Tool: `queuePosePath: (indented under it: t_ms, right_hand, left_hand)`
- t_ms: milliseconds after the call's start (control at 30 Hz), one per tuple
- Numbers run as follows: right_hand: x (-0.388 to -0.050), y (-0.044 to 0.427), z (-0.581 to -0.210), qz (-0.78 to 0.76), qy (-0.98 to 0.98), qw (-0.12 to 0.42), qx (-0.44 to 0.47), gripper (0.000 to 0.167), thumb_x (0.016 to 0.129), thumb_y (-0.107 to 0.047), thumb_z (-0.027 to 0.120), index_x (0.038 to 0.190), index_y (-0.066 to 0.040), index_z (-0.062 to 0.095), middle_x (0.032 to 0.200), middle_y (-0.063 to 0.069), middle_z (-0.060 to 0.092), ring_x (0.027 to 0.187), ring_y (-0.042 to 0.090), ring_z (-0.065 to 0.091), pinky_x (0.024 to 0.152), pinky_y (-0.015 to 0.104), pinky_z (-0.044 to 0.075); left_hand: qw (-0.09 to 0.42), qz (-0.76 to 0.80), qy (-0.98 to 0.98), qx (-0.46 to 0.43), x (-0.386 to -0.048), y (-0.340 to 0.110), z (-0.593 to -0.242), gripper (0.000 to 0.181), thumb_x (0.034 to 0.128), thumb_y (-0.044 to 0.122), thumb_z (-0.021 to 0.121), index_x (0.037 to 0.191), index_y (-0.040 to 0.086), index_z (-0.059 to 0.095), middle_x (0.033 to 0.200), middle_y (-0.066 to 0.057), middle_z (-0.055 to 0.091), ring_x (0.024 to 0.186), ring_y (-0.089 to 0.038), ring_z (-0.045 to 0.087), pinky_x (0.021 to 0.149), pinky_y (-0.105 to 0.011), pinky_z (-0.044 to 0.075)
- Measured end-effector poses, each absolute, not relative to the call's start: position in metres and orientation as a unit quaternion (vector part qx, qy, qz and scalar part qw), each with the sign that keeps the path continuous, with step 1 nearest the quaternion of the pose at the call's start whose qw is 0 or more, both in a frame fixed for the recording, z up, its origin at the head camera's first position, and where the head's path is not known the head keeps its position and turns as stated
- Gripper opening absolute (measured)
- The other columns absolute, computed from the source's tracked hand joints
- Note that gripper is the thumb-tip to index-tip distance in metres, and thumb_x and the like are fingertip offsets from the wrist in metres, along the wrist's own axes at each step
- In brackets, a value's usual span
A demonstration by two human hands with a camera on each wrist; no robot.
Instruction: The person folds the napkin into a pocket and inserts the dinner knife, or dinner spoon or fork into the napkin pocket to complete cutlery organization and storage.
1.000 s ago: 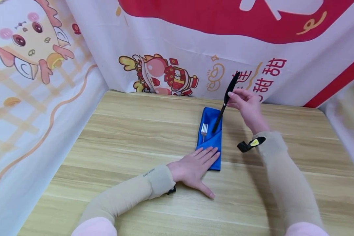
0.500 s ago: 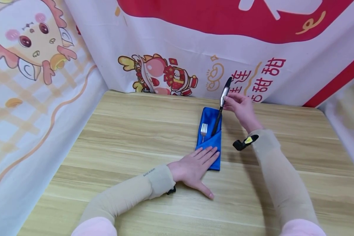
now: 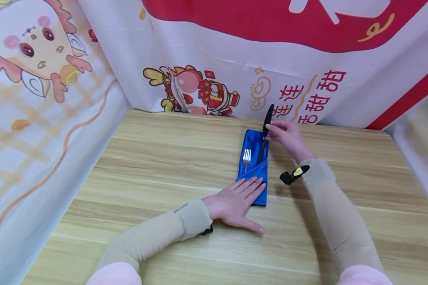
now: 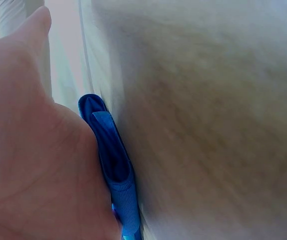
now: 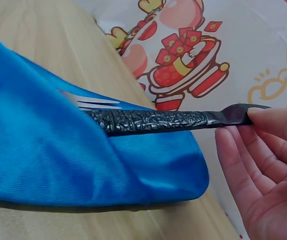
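A folded blue napkin [image 3: 253, 141] lies on the table, with a slanted fold forming a pocket. From that pocket stick out the silver tines of a fork [image 3: 247, 156]. Beside the fork, a table knife [image 3: 267, 120] has its dark patterned handle [image 5: 153, 121] partly inside the pocket and its blade pointing up and away. My right hand [image 3: 289, 137] pinches the knife by the blade between thumb and fingers. Flat on the napkin's lower part, my left hand [image 3: 235, 204] rests with straight fingers and thumb spread. In the left wrist view the napkin's folded edge [image 4: 114, 165] shows beside the palm.
The wood-grain table [image 3: 157, 166] extends around the napkin on all sides. A printed cloth [image 3: 121, 47] with cartoon figures hangs behind the table's far edge. Another patterned cloth [image 3: 39, 130] hangs along the left side.
My right hand has moved down and left with the knife, whose handle has slid deeper into the napkin pocket. My left hand stays on the napkin; its thumb has shifted slightly.
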State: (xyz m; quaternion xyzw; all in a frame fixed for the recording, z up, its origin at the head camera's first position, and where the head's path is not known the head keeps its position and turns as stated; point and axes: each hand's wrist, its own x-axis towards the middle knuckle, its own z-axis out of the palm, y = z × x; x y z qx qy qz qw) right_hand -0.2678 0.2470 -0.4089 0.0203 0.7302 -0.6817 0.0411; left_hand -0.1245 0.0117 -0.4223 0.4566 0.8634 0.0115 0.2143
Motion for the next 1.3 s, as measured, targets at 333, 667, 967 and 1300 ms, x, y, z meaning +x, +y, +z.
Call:
queuePosePath:
  t_ms: [333,667,967,1300]
  right_hand:
    - [-0.260,0.247,-0.416,-0.645,0.756,0.109,0.040,0.042,0.100,-0.026,0.068,0.130,0.003,0.062,0.112,0.017,0.070,0.090,0.020,0.073,0.090,0.038,0.056]
    - [-0.250,0.247,-0.423,-0.641,0.752,0.145,0.051,0.044,0.101,-0.027,0.067,0.132,0.003,0.059,0.113,0.018,0.069,0.092,0.021,0.073,0.087,0.034,0.057]
    - [-0.244,0.243,-0.429,-0.654,0.738,0.159,0.034,0.038,0.102,-0.018,0.066,0.127,0.009,0.060,0.103,0.018,0.071,0.081,0.017,0.073,0.080,0.033,0.059]
    - [-0.240,0.240,-0.429,-0.627,0.756,0.183,0.027,0.035,0.102,-0.014,0.065,0.124,0.012,0.058,0.092,0.010,0.072,0.078,0.015,0.070,0.075,0.029,0.059]
  left_hand:
    - [0.212,0.010,0.863,0.458,-0.124,0.012,-0.422,0.118,0.0828,0.092,0.034,0.162,0.016,-0.010,0.168,-0.001,-0.017,0.151,-0.017,-0.018,0.120,-0.037,-0.007]
    - [0.207,0.010,0.865,0.458,-0.125,0.012,-0.427,0.120,0.0811,0.093,0.034,0.162,0.017,-0.011,0.167,0.000,-0.021,0.150,-0.017,-0.021,0.119,-0.036,-0.009]
    - [0.202,-0.007,0.864,0.462,-0.125,0.014,-0.427,0.120,0.0808,0.094,0.031,0.161,0.017,-0.013,0.165,-0.001,-0.024,0.149,-0.017,-0.025,0.119,-0.035,-0.010]
    - [0.190,-0.005,0.864,0.466,-0.123,0.013,-0.424,0.119,0.0824,0.092,0.033,0.162,0.014,-0.010,0.167,-0.005,-0.020,0.150,-0.019,-0.022,0.120,-0.036,-0.007]
